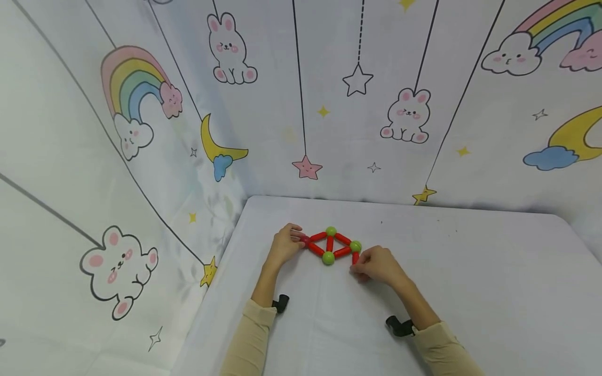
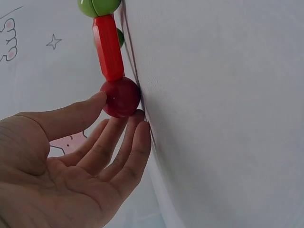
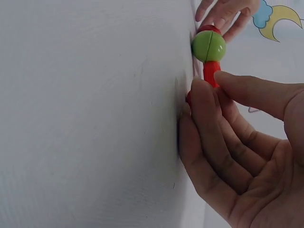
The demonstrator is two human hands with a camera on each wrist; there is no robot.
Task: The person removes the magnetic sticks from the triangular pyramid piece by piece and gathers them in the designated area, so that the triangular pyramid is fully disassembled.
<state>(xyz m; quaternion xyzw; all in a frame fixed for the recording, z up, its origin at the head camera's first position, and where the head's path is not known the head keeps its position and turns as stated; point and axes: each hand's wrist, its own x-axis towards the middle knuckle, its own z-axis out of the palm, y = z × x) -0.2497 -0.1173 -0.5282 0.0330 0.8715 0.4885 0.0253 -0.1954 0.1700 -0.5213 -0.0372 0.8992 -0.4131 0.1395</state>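
Observation:
Red rods and green balls form a flat diamond frame (image 1: pixel 330 243) with a crossbar on the table. My left hand (image 1: pixel 286 244) holds the dark red ball (image 2: pixel 121 97) at its left corner, thumb on one side and fingertips on the other. A red rod (image 2: pixel 108 47) runs from this ball to a green ball (image 2: pixel 99 5). At the right corner is another green ball (image 1: pixel 356 246). From it a further red rod (image 1: pixel 355 258) points toward me, and my right hand (image 1: pixel 378 265) pinches that rod's near end. Its fingers partly hide a small red patch (image 3: pixel 188 98) beside the rod.
A white cloth covers the table (image 1: pixel 470 271). Behind it and on the left hang white curtains (image 1: pixel 329 130) printed with rabbits, stars and rainbows. A black wrist mount (image 1: pixel 400 327) sits on the right forearm, another black mount (image 1: pixel 281 303) on the left.

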